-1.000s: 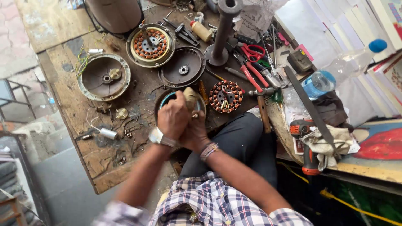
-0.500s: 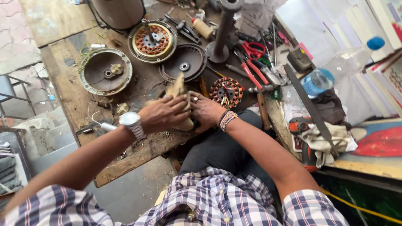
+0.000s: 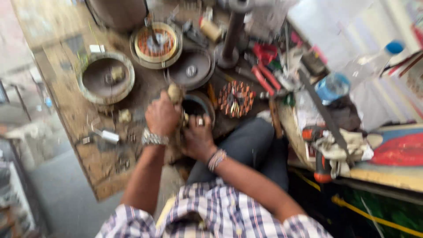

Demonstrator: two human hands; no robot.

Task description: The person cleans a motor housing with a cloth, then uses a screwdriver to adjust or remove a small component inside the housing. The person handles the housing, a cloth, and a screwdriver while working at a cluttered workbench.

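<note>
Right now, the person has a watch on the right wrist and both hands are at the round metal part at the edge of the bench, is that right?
Not quite. The head view shows the watch on the left wrist; the right wrist wears a bracelet. The rest holds: the left hand and right hand are both at the round metal part at the edge of the bench.

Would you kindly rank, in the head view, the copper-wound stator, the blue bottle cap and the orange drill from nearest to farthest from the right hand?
From the right hand:
1. Copper-wound stator, just up and right.
2. Orange drill, right, at the bench edge.
3. Blue bottle cap, far upper right.
</note>
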